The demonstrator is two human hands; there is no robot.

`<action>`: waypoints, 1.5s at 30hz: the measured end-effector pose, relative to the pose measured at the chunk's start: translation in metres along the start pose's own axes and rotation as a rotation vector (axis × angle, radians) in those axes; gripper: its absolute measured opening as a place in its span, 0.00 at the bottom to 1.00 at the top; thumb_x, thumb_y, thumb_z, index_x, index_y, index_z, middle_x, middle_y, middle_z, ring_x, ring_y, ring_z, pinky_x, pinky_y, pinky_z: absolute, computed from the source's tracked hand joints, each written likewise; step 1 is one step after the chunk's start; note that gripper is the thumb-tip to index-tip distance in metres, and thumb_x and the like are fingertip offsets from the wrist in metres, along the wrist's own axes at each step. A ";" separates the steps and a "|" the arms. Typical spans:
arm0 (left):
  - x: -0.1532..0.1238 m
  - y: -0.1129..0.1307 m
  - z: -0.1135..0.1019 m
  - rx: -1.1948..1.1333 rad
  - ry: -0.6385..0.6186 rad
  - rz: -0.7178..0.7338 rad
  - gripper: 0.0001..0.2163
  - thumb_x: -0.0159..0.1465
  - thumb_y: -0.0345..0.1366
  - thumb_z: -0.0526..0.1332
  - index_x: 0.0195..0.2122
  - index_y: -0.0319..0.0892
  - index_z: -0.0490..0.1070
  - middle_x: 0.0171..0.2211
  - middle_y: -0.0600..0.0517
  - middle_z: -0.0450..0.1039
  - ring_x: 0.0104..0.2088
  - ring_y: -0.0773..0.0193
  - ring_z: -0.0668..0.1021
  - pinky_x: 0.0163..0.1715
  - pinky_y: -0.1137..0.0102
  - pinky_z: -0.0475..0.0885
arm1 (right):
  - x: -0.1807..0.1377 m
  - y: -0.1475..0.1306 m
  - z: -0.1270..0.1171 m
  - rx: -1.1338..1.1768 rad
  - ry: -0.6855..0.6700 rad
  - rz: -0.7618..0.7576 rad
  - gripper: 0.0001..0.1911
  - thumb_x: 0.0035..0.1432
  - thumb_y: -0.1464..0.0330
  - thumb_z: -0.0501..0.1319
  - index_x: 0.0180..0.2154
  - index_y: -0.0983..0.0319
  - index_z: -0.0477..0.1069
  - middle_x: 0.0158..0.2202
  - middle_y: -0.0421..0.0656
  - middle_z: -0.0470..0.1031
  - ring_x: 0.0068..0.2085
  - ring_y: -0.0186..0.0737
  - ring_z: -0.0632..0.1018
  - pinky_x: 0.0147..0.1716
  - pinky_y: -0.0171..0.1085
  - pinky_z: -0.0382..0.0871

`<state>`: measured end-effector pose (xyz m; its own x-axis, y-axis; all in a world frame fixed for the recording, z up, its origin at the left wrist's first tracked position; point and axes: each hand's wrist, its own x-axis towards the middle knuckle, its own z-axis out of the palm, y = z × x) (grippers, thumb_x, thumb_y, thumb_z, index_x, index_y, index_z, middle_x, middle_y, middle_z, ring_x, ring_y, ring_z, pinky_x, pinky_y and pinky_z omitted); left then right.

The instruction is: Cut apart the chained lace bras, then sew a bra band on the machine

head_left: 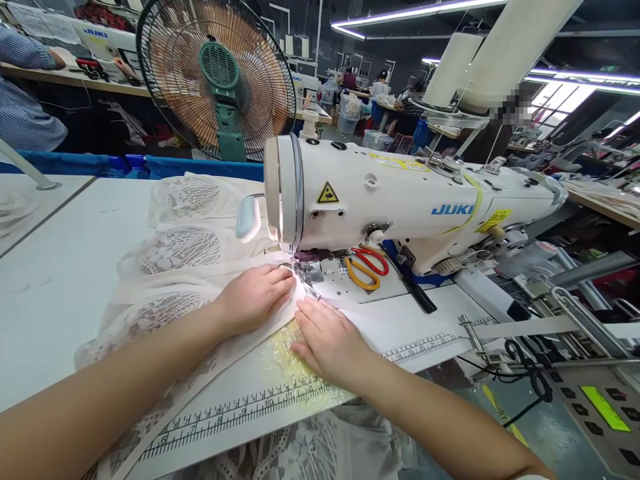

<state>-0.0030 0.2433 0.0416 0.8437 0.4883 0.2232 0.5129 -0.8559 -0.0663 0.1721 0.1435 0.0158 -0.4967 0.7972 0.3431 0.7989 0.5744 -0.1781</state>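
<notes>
My left hand (257,298) lies flat on cream lace fabric (175,250), fingertips close to the needle area of a white JUKI sewing machine (370,187). The cloth spreads leftward over the table and passes under the presser foot (296,257). Fingers stretched out, my right hand (330,343) rests on the fabric's edge beside a small metal guide (311,291), its thumb apart over a yellowish, tape-covered patch (285,353). Whether its fingertips pinch any cloth is hidden.
Red-handled scissors (373,260), yellow-handled scissors (363,275) and a black-handled tool (420,293) lie right of the needle. A printed ruler (240,410) edges the table. A white strip (535,327) runs through a metal feeder. A large fan (220,67) stands behind; a co-worker's sleeve (25,50) shows left.
</notes>
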 end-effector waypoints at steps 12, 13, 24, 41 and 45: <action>0.009 -0.010 0.002 -0.004 -0.026 -0.034 0.19 0.66 0.37 0.45 0.45 0.36 0.72 0.44 0.42 0.74 0.42 0.52 0.73 0.40 0.59 0.70 | 0.003 0.001 0.003 -0.039 0.071 0.023 0.23 0.57 0.63 0.55 0.49 0.73 0.67 0.53 0.55 0.68 0.56 0.49 0.68 0.54 0.43 0.64; 0.010 -0.012 0.001 0.002 -0.030 -0.040 0.18 0.66 0.37 0.45 0.45 0.36 0.72 0.44 0.42 0.74 0.42 0.52 0.73 0.40 0.59 0.70 | 0.004 0.001 0.004 -0.038 0.052 0.036 0.23 0.57 0.62 0.55 0.49 0.73 0.67 0.54 0.55 0.68 0.56 0.49 0.67 0.53 0.43 0.65; -0.007 0.006 -0.007 -0.066 0.012 0.191 0.14 0.64 0.35 0.49 0.41 0.43 0.73 0.42 0.46 0.75 0.42 0.55 0.73 0.42 0.60 0.67 | 0.007 0.000 0.007 -0.001 -0.038 0.127 0.26 0.58 0.61 0.55 0.53 0.71 0.63 0.57 0.54 0.63 0.60 0.48 0.62 0.56 0.45 0.61; 0.002 -0.022 -0.007 0.014 -0.051 0.110 0.17 0.63 0.29 0.47 0.47 0.46 0.70 0.50 0.47 0.72 0.51 0.51 0.70 0.53 0.49 0.58 | -0.036 -0.009 -0.052 0.429 -0.171 -0.043 0.17 0.60 0.64 0.52 0.48 0.64 0.66 0.48 0.48 0.73 0.51 0.38 0.72 0.51 0.37 0.65; -0.023 0.003 -0.040 0.149 -0.198 -0.163 0.18 0.63 0.35 0.43 0.33 0.42 0.73 0.32 0.43 0.75 0.33 0.51 0.76 0.28 0.59 0.69 | -0.072 -0.010 -0.071 0.509 -0.619 -0.114 0.11 0.59 0.65 0.54 0.41 0.60 0.72 0.34 0.41 0.78 0.38 0.37 0.77 0.40 0.31 0.69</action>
<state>-0.0273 0.2231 0.0750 0.7549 0.6539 0.0498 0.6499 -0.7357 -0.1908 0.2242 0.0669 0.0580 -0.7823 0.6015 -0.1619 0.5542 0.5535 -0.6216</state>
